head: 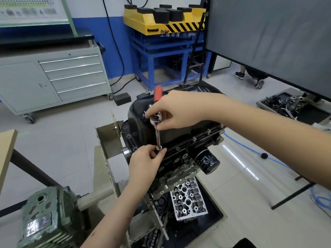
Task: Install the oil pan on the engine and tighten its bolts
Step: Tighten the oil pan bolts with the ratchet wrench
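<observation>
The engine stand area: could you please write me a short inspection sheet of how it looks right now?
Surface: engine held on a stand, over a pale tiled floor.
Job's things: black oil pan sits on the engine; ratchet, red handle, stands with its extension down on a flange bolt.
Clutter: cylinder head in a tray below; tray of parts on the right.
Hands: right hand holds the ratchet head; left hand fingers pinch the extension's base.
Cables: blue hose on the floor; black cables on the wall.
Surroundings: grey cabinet, yellow lift table.
</observation>
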